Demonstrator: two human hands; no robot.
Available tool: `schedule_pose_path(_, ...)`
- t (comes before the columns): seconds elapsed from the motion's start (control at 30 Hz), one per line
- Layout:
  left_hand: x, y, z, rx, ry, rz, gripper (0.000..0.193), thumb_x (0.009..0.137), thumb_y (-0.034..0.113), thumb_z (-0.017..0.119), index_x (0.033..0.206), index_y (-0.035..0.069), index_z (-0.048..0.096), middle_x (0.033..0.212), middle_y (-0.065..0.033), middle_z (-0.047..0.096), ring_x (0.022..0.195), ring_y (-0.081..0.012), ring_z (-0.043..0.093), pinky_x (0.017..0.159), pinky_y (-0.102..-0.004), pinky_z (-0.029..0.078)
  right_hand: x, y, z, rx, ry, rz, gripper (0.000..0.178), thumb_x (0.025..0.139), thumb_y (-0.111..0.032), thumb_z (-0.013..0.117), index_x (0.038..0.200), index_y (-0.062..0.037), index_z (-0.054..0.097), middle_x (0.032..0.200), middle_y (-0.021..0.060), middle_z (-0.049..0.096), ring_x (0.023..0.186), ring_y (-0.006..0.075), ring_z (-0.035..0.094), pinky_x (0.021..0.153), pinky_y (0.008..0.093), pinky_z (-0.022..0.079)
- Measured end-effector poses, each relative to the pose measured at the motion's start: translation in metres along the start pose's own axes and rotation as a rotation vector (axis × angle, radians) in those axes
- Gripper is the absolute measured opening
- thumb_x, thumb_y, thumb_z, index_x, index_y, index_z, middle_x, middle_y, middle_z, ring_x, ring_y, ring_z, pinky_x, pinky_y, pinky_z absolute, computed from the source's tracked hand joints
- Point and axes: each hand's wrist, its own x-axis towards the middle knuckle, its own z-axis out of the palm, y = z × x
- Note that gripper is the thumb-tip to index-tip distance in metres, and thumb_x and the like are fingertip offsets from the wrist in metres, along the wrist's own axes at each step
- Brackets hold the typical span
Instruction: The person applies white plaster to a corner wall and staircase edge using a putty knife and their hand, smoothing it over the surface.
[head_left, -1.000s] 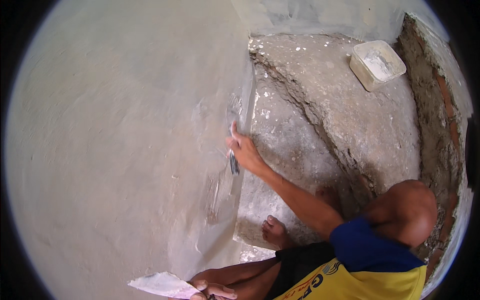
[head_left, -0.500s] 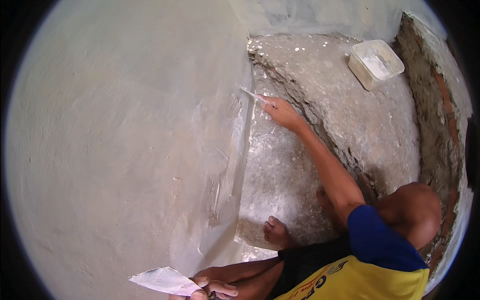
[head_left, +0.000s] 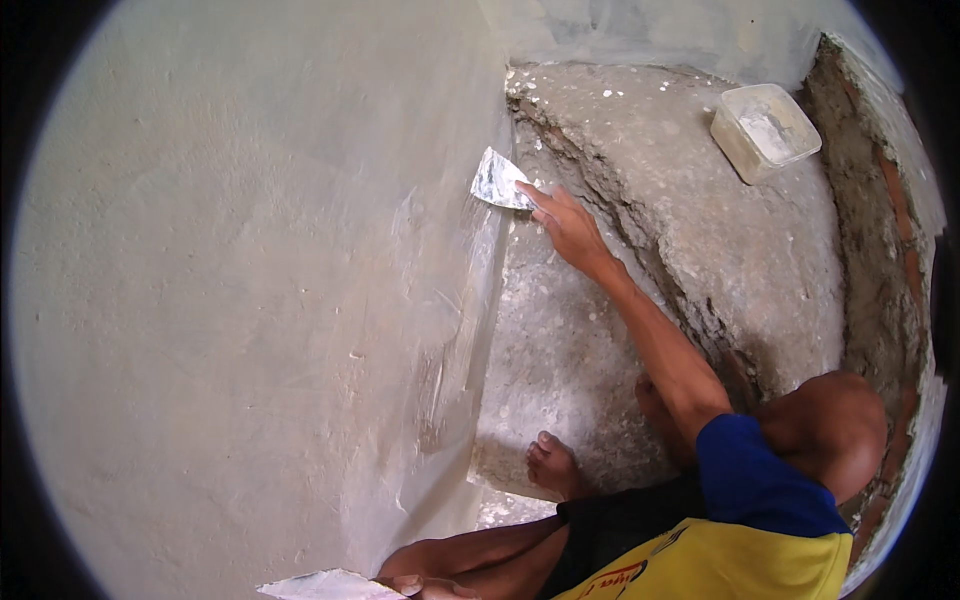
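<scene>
My right hand (head_left: 572,235) grips a putty knife (head_left: 499,180) smeared with white filler, reaching out to the far end of the wall's lower edge. The blade lies broad side up over the grey plastered wall (head_left: 230,260), near where it meets the floor; whether it touches cannot be made out. At the bottom edge of the picture, my left hand (head_left: 432,588) is closed on a second filler-coated blade, a scraper (head_left: 325,584). Part of that hand is cut off by the frame. Streaks of fresh filler (head_left: 440,375) run along the wall's lower strip.
A square plastic tub (head_left: 735,147) with white filler in it stands on the rough concrete floor (head_left: 560,340) at the far right. A broken ledge (head_left: 640,235) crosses the floor. Rough exposed masonry (head_left: 870,230) borders the right side. My bare foot (head_left: 555,465) is near the wall.
The right putty knife has turned from edge-on to showing its broad face, staying near the wall's edge. My left hand and its scraper have sunk lower, partly out of the picture.
</scene>
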Motion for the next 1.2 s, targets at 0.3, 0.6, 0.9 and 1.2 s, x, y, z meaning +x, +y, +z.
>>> schedule_pose_path(0.3,0.000,0.001,0.000,0.009,-0.001,-0.008,0.030,0.091,0.023,0.063,0.093,-0.007,0.059,0.063,-0.0222,0.064,0.047,-0.0209,0.058,0.043,-0.0245,0.044,-0.010,0.033,0.037,-0.082,-0.045,-0.013,0.056,0.094,-0.004,0.051,0.146,-0.0254,0.044,0.090,0.0156,0.049,0.079,0.0319,0.053,0.074,0.0422,0.045)
schedule_pose_path(0.6,-0.002,0.002,0.007,-0.008,-0.028,0.007,0.030,0.091,0.023,0.063,0.091,-0.007,0.059,0.063,-0.0225,0.064,0.047,-0.0211,0.058,0.044,-0.0246,0.045,-0.058,0.003,0.019,0.209,-0.287,0.287,0.043,0.098,-0.012,0.047,0.141,-0.0137,0.051,0.088,0.0114,0.056,0.079,0.0235,0.058,0.072,0.0365,0.049)
schedule_pose_path(0.9,-0.002,0.004,0.008,0.011,-0.036,0.012,0.035,0.091,0.026,0.063,0.094,-0.008,0.060,0.066,-0.0229,0.065,0.050,-0.0215,0.059,0.045,-0.0242,0.044,0.006,0.001,0.002,0.653,-0.247,0.502,0.046,0.099,-0.021,0.046,0.143,-0.0047,0.047,0.084,0.0029,0.059,0.064,0.0112,0.056,0.051,0.0273,0.047)
schedule_pose_path(1.2,-0.001,0.006,0.013,0.026,-0.024,-0.006,0.036,0.091,0.027,0.064,0.096,-0.009,0.060,0.066,-0.0230,0.065,0.051,-0.0220,0.060,0.046,-0.0243,0.044,-0.039,-0.035,0.073,0.550,-0.097,0.314,0.058,0.099,-0.023,0.052,0.150,-0.0029,0.031,0.078,0.0041,0.058,0.065,0.0163,0.061,0.056,0.0294,0.052)
